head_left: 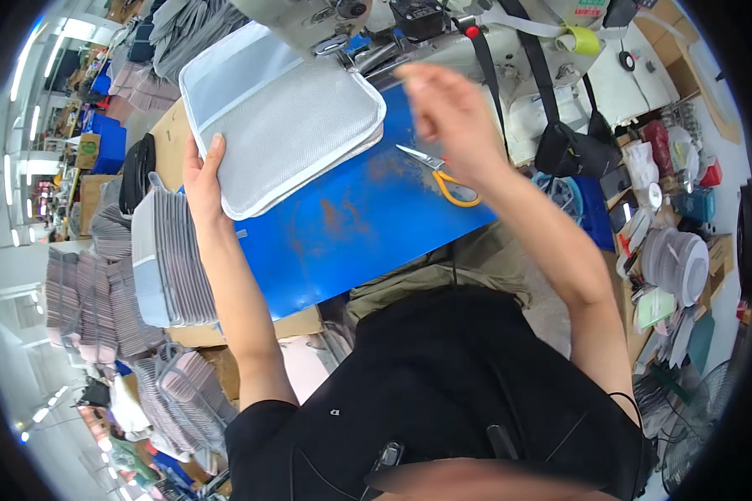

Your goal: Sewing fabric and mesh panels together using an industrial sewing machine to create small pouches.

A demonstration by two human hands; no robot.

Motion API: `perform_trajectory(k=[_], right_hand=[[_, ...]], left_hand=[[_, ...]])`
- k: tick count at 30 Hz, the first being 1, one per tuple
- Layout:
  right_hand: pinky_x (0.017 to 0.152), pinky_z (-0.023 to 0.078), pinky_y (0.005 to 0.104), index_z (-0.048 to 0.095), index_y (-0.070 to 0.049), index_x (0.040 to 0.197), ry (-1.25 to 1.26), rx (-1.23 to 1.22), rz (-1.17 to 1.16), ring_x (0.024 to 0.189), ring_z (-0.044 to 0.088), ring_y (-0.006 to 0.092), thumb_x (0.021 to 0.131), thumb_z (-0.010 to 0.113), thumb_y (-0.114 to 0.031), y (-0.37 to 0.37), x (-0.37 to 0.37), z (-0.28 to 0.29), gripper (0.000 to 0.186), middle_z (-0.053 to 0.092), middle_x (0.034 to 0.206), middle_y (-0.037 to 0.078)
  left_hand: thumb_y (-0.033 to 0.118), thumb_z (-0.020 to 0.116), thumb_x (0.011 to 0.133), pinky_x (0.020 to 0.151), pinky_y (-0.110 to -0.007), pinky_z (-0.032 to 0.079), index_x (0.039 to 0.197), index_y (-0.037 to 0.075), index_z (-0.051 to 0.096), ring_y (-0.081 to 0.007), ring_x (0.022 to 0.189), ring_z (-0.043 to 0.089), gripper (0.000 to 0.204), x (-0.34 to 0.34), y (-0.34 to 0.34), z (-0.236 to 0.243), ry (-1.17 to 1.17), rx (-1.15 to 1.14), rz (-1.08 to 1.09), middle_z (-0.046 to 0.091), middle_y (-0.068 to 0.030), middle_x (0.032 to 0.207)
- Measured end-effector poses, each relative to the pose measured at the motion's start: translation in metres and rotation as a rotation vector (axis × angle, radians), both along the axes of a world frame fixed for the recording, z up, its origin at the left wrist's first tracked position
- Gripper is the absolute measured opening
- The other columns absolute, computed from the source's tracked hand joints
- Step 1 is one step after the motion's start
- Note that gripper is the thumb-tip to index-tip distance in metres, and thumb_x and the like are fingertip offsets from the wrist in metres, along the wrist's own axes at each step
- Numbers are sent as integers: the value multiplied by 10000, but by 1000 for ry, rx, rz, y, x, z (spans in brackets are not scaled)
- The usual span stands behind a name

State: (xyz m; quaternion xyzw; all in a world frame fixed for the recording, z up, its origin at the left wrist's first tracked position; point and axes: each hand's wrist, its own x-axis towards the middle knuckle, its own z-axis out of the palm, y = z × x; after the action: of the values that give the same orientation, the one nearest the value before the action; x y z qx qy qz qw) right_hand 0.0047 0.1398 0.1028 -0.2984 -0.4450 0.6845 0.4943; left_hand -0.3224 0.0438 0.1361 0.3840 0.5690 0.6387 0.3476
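Observation:
My left hand [203,179] grips the near left edge of a flat grey mesh pouch [288,125], thumb on top. White binding runs round the pouch, and a smoother pale panel shows at its far side. Its far right corner lies at the presser foot of a sewing machine [326,29]. Right of the pouch, my right hand [451,113] is raised near the machine, slightly blurred, with bent fingers partly apart and nothing visible in them. Below it, scissors with orange handles [453,190] lie with their blades pointing left.
The work surface is a worn blue sheet [309,250]. Stacks of grey and pink pouches [171,259] stand at the left. A black bag [572,146] hangs from straps at the right, near a cluttered shelf with white spools [681,263]. A fan [698,426] stands at lower right.

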Motion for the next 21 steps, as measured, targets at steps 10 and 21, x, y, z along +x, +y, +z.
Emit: perform_trajectory(k=[10,21], right_hand=[[779,506,299,672,-27,1233,-755,879,-1176,864,634,159,984,655,-289,205,246,197,362,711,1058,52],[912,479,308,702,34,1188,-415,497,-765,979,615,149,1031,601,-423,291,303,166,494,718,1088,92]], left_hand=[[151,718,958,1053,-345,466,1470,6,501,-220,1220,598,574,-14,5,-7,43,32,34,617,-124,1367],[122,740,932,1071,-400,489,1614,75,299,-286,1293,567,814,4,-20,-22,-151,22,-69,512,-152,1489]])
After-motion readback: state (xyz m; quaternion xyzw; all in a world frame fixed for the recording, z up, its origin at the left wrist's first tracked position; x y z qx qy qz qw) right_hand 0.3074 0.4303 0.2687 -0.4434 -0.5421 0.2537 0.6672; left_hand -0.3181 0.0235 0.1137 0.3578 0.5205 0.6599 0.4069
